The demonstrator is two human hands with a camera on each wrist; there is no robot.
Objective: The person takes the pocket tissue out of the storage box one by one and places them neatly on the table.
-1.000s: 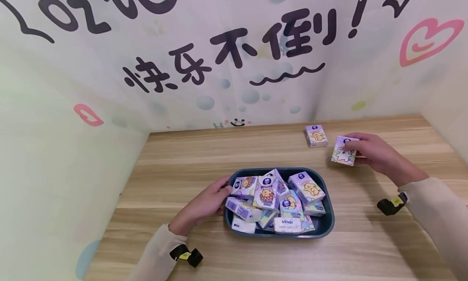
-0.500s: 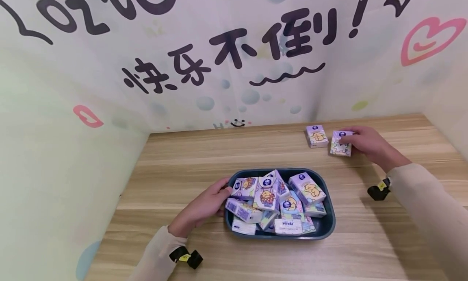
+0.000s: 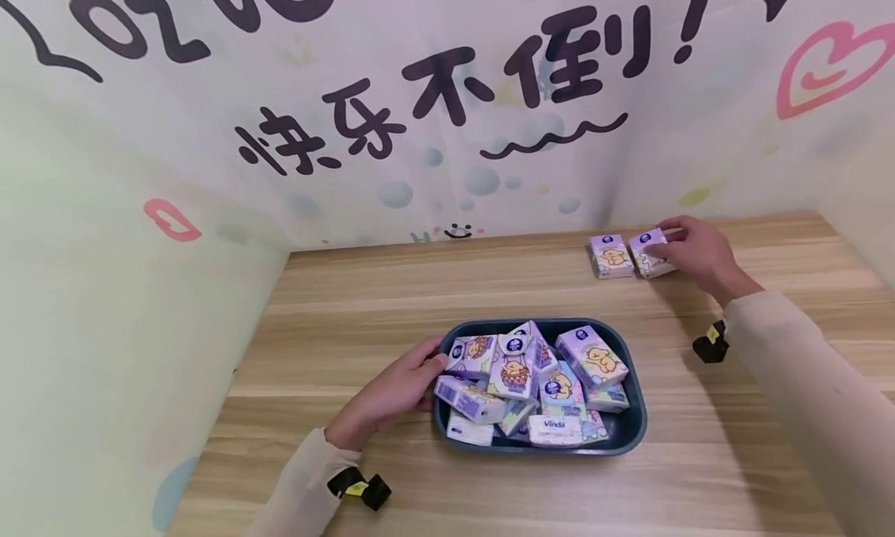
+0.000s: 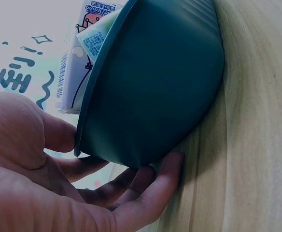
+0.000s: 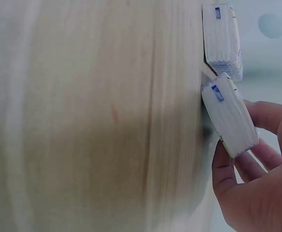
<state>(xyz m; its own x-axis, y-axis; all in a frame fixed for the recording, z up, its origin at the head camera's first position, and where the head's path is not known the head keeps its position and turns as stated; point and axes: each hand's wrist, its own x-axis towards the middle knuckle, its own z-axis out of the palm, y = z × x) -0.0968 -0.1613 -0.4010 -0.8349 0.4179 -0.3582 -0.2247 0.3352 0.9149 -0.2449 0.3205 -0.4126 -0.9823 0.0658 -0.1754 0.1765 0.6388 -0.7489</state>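
At the back right of the table, my right hand [image 3: 701, 256] pinches a small purple-and-white tissue pack [image 3: 649, 251] between thumb and fingers. It sits tilted, right beside a second tissue pack [image 3: 611, 256] that lies on the wood. The right wrist view shows the held pack [image 5: 230, 115] edge-on, one corner close to the other pack [image 5: 222, 41]. My left hand [image 3: 395, 389] grips the left end of a dark teal tray [image 3: 538, 450], thumb at the rim and fingers under the outer wall, as the left wrist view shows on the tray's side [image 4: 150, 82].
Several tissue packs [image 3: 513, 370] are heaped in the tray, one white pack [image 3: 555, 430] reading Vinda at its front. Behind the wooden table [image 3: 363, 288] hangs a printed white backdrop [image 3: 391, 55]. A pale wall [image 3: 84, 304] closes the left side.
My right hand has carried its tissue pack back toward the backdrop and up beside the pack lying there. The left hand keeps its grip on the tray.
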